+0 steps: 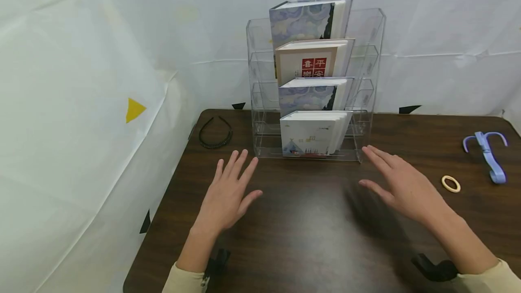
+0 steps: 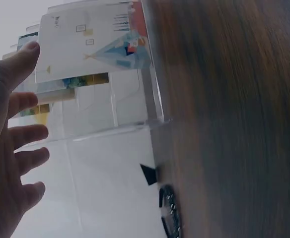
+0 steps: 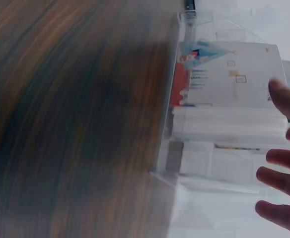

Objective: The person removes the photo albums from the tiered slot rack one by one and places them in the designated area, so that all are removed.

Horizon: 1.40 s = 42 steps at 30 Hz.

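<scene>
A person's left hand [image 1: 225, 200] and right hand [image 1: 411, 189] are hovering empty, fingers extended, before a clear book rack [image 1: 377, 58] standing at far centre. Even contact from both sides would likely be steadying it.

A clear plastic rack [image 1: 362, 87] with 4 tiers stands upright at the desk's [image 1: 309, 220] back edge, nearer its back-left corner. Books face forward mid-rack: on top, a purple-blue painted book [image 1: 303, 24]; below, a beige book [image 1: 291, 64] with red character squares, another painted book [image 1: 305, 98], and lowest, a white book [image 1: 305, 134] showing a blue tent.
</scene>
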Each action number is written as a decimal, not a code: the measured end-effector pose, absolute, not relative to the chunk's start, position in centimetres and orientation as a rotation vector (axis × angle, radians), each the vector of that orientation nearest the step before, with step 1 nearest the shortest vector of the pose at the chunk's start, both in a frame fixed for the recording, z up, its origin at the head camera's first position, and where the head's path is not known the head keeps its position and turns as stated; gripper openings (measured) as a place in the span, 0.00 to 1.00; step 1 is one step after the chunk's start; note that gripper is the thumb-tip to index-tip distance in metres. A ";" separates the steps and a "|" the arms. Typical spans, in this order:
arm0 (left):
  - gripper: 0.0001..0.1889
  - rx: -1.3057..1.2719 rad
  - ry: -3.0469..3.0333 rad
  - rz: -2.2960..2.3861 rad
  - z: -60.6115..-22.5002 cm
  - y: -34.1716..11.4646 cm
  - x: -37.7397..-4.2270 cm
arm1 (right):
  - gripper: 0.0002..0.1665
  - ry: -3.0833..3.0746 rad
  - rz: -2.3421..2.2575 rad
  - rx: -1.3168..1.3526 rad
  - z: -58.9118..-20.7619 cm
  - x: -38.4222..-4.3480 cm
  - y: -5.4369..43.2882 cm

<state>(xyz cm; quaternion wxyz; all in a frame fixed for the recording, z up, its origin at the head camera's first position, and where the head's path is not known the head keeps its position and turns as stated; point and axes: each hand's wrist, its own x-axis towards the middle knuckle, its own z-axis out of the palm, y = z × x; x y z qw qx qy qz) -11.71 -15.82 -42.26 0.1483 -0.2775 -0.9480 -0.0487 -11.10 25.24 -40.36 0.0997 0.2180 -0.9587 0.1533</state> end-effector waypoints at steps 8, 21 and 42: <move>0.38 -0.633 -2.650 -0.624 -41.6 -14.5 -15.1 | 0.44 -2.566 0.968 0.349 -41.8 -14.9 22.6; 0.35 -0.315 -2.657 -0.968 -40.3 -11.8 -24.6 | 0.50 -2.318 1.147 0.028 -43.3 -19.7 18.4; 0.23 -0.261 -2.580 -1.234 -43.0 -11.3 -29.4 | 0.37 -2.455 1.228 0.038 -43.2 -21.1 18.6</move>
